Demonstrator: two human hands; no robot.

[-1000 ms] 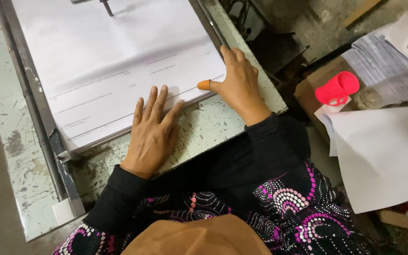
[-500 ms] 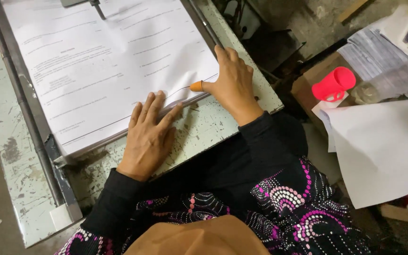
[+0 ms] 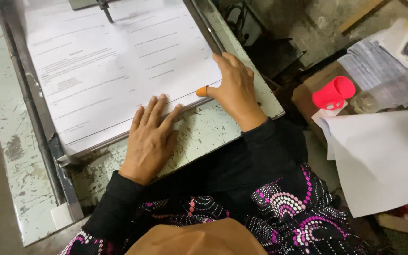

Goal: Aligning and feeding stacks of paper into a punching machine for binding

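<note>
**Two hands squaring a paper stack on a worn metal desk**

Compared with the frame half a second earlier, both hands sit a little nearer the stack's lower right corner, and the printed sheets lie almost unchanged on the desk. Left hand (image 3: pixel 151 137): palm down, fingers spread flat, fingertips resting on the near edge of the paper stack (image 3: pixel 119 71); its grip is fully open and holds nothing. Right hand (image 3: pixel 234 89): laid against the stack's right-hand corner, fingers curved over the edge, grip loosely open, pressing rather than clasping. An orange rubber finger cot (image 3: pixel 202 90) covers the right thumb tip, which touches the sheet's lower edge. The stack lies tilted on the chipped pale-green desk (image 3: pixel 15 156), bounded at left by a dark metal rail (image 3: pixel 38 137). A metal arm (image 3: pixel 104 8) reaches onto the stack's far edge; its upper part is cut off, so it may be a clamp. At right, well apart from the hands: a red plastic cup (image 3: pixel 334 92), loose white sheets (image 3: pixel 383 160), and bundled papers (image 3: pixel 374 61).
</note>
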